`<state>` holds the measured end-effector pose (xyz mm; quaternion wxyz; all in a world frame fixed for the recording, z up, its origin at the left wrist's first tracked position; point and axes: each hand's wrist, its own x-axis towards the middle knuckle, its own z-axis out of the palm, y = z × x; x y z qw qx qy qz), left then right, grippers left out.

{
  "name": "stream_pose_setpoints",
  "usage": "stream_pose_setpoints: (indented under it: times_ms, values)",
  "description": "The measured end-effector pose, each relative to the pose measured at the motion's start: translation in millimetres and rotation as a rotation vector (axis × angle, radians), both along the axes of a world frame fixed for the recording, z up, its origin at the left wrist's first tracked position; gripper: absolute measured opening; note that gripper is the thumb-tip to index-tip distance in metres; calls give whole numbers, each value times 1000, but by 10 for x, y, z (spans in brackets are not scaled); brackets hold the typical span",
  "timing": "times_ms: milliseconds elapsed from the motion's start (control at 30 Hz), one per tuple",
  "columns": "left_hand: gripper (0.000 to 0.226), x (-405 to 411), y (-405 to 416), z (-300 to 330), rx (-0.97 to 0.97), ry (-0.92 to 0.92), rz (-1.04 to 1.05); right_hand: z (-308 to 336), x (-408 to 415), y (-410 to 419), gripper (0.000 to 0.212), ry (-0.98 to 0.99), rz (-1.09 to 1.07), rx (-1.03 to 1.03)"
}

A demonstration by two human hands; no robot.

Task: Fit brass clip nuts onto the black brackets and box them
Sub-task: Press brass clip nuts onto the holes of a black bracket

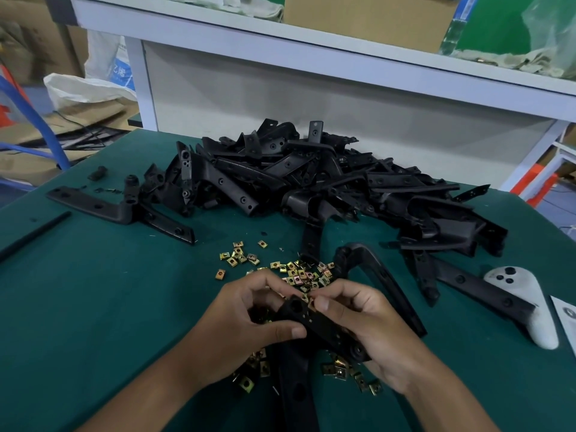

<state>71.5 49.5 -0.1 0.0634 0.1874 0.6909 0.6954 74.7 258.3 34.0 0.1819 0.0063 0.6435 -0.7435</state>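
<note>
Both hands hold one black bracket (pixel 314 322) low over the green table (pixel 93 307). My left hand (pixel 246 322) grips its near end with thumb across it. My right hand (pixel 367 325) supports the other side and pinches a brass clip nut (pixel 311 304) against the bracket's top edge. Loose brass clip nuts (pixel 299 274) lie scattered just beyond my hands, and more brass nuts (pixel 339 369) lie under them. A big pile of black brackets (pixel 311 179) fills the far middle of the table. No box for finished parts shows on the table.
A curved black bracket (pixel 377 275) lies right of my hands. An L-shaped bracket (pixel 118 207) and a thin black rod (pixel 34 235) lie at the left. A white controller (pixel 526 304) rests at the right edge. A white shelf frame (pixel 311 57) with a cardboard box (pixel 367 17) stands behind.
</note>
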Motion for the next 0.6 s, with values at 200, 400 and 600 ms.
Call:
stream_pose_setpoints:
  times_ms: [200,400,600]
  values:
    - [32,-5,5,-10,-24,9,-5,-32,2,1,18,35,-16,5]
    - [29,1,4,-14,-19,11,-20,-33,-2,37,17,105,15,104]
    - [27,13,19,-5,-14,0,-13,-31,-7,91,18,192,40,121]
